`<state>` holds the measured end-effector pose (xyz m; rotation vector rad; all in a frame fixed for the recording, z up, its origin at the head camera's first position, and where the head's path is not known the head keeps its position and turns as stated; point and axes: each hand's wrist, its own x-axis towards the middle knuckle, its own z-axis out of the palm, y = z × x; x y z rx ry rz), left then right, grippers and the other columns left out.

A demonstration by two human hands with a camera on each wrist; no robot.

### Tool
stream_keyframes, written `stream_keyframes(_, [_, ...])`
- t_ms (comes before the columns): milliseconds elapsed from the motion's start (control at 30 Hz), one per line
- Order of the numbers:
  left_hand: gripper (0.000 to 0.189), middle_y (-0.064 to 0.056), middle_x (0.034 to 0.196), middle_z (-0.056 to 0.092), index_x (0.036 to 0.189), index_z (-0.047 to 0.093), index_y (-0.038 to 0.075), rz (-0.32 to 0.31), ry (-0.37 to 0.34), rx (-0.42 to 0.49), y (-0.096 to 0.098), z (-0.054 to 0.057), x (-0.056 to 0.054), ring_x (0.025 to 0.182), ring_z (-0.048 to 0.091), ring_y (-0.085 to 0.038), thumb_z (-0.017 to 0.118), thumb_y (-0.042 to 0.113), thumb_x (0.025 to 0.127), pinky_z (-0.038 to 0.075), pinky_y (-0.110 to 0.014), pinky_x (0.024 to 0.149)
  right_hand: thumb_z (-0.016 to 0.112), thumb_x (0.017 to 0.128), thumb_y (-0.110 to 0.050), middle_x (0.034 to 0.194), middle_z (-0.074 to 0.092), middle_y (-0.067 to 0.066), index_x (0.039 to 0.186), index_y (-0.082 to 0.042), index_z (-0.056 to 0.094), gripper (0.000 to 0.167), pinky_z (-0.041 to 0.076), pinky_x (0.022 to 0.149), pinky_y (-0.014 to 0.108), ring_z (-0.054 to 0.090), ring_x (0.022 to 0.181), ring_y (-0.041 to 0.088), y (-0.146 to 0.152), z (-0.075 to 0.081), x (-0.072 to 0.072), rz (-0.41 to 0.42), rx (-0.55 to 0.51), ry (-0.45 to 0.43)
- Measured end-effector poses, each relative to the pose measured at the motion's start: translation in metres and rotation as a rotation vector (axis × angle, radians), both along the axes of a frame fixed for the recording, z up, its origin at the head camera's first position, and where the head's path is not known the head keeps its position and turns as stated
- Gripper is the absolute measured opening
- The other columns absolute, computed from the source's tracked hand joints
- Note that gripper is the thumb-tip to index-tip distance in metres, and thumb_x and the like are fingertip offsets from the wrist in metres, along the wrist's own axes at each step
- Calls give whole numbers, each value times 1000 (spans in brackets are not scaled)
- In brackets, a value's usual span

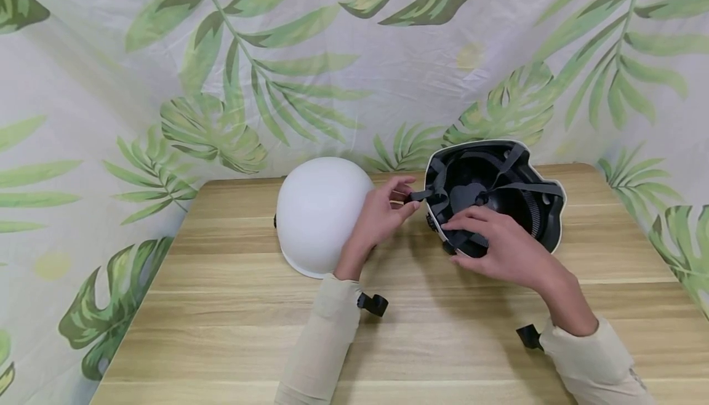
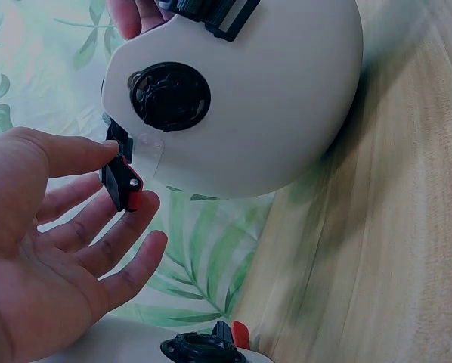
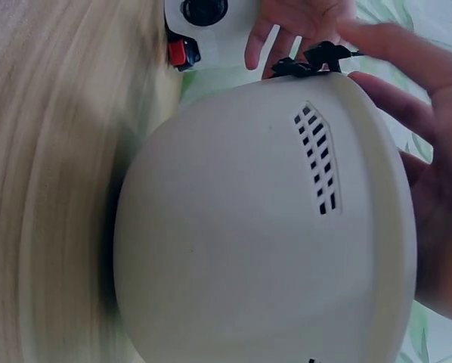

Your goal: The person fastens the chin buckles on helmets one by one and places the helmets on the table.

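Head view: two white helmets sit on the wood-grain surface (image 1: 221, 331), both by its far edge. Upturned helmet (image 1: 548, 232) is nearer the far R corner, dome down, opening facing up & twd the person; black lining & dark straps (image 1: 526, 188) show inside. Dome-up helmet (image 1: 318, 214) is nearer the far L corner, w/ the L hand (image 1: 379, 211) overlapping its R side in this view. L fingers pinch a small black buckle (image 2: 120, 185) b/w thumb & fingertips, just outside the upturned helmet's L rim; L wrist view shows red on the buckle & the other fingers spread, slightly bent. Round black dial (image 2: 170, 96) is on the shell near that buckle. R hand (image 1: 504, 248) is at the near L part of the same helmet's rim, fingers reaching over the opening, thumb lower on the near side; can't tell if they grasp the rim or only touch it. R wrist view: vent grid (image 3: 318, 159) of small dark holes in the shell, black fittings (image 3: 324, 57) at the rim b/w R fingertips & L hand. Both forearms come in from the near edge in beige sleeves (image 1: 318, 349), w/ a black clip (image 1: 372, 304) by each wrist. Leaf-print cloth (image 1: 399, 60) hangs behind the far edge.
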<state>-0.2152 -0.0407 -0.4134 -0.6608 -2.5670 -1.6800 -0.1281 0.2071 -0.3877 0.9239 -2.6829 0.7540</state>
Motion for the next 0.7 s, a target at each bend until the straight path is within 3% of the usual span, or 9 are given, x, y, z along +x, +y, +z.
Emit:
stream_keyframes(233, [45, -17, 120, 74, 140, 64, 6, 13, -2, 8, 0, 3, 0, 111, 75, -30, 76, 8, 97, 63, -35, 94, 88, 88, -16, 118, 73, -3, 108, -21, 83, 21, 60, 85, 39, 71, 105, 15, 0, 0, -2, 0, -25, -1])
stream_keyframes(533, [45, -18, 119, 74, 140, 64, 6, 30, 64, 80, -3, 16, 6, 111, 74, -31, 77, 10, 97, 63, -41, 95, 87, 89, -12, 117, 77, -3, 104, -19, 82, 18, 61, 82, 42, 74, 105, 19, 8, 1, -4, -12, -108, -9])
stream_keyframes(700, [45, -17, 119, 75, 140, 65, 7, 38, 122, 133, -1, 22, 9, 112, 74, -29, 77, 11, 97, 62, -45, 97, 85, 90, -10, 114, 78, -6, 106, -22, 81, 20, 56, 87, 23, 72, 107, 13, 12, 1, -6, -26, -171, -31])
